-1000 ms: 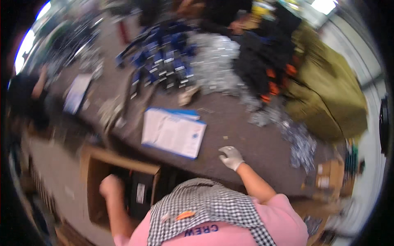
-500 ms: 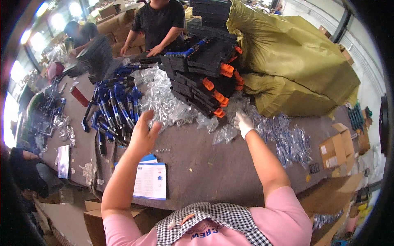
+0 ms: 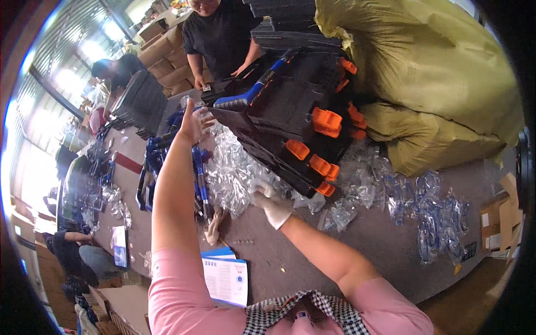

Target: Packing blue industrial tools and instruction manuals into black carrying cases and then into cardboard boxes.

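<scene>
My left hand (image 3: 195,124) is bare, its fingers spread, beside the left corner of a stack of black plastic cases (image 3: 285,117) with orange latches. Across the top case lies a blue-and-black tool (image 3: 245,97) with an angled handle. My right hand (image 3: 271,205), in a white glove, reaches leftward to the near edge of a heap of clear plastic bags (image 3: 226,162). Its fingers look loosely extended, with nothing visible in them. Several more blue-and-black tools (image 3: 201,181) lie beyond and beside my left forearm, which partly hides them.
Blue-and-clear bagged parts (image 3: 427,218) lie at right, below a large yellow-green sack (image 3: 430,84). Printed sheets (image 3: 226,279) and a beige glove (image 3: 214,226) are near me. Across the table stands a co-worker (image 3: 220,42). A cardboard box (image 3: 497,220) is far right.
My left hand has reached farther forward, to the cases' corner. My right hand has moved left from the bags right of the cases to the heap. The view has shifted too.
</scene>
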{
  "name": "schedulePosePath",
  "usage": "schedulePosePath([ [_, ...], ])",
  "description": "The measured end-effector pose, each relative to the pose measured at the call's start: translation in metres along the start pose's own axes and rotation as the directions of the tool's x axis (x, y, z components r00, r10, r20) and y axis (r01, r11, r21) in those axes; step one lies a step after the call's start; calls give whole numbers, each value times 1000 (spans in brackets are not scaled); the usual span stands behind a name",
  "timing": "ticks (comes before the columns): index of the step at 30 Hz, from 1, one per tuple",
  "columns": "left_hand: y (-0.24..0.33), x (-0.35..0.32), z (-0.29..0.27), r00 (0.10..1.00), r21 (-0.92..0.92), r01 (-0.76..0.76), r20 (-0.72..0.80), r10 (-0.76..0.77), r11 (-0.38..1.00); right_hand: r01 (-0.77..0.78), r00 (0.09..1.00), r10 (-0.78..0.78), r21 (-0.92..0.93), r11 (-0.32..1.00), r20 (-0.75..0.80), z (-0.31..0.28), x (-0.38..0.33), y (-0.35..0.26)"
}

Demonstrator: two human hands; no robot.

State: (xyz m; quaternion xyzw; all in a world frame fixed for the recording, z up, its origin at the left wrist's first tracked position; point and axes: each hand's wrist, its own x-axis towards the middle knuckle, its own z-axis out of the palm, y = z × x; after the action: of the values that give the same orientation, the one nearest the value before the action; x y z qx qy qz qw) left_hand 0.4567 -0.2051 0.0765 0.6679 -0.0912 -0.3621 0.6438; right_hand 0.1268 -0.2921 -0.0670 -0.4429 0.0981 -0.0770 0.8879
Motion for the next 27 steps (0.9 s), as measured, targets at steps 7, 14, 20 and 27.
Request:
schedulePosePath([
  [7,1,62,-4,928,-136,154,361,-96,979,302,878,-46,477,826,-476,81,57,-36],
  [14,-30,43,60,801,-171,269,585,-122,948,413,730,-76,350,841,-679,47,23,-62],
  [20,-52,-22,120,875,-98,215,462,-147,972,314,720,-80,221,923,-690,28,-18,-138],
  [27,-71,-114,221,955,-87,80,292,-52,993,86,675,82,189,978,-734,-9,-39,-214],
])
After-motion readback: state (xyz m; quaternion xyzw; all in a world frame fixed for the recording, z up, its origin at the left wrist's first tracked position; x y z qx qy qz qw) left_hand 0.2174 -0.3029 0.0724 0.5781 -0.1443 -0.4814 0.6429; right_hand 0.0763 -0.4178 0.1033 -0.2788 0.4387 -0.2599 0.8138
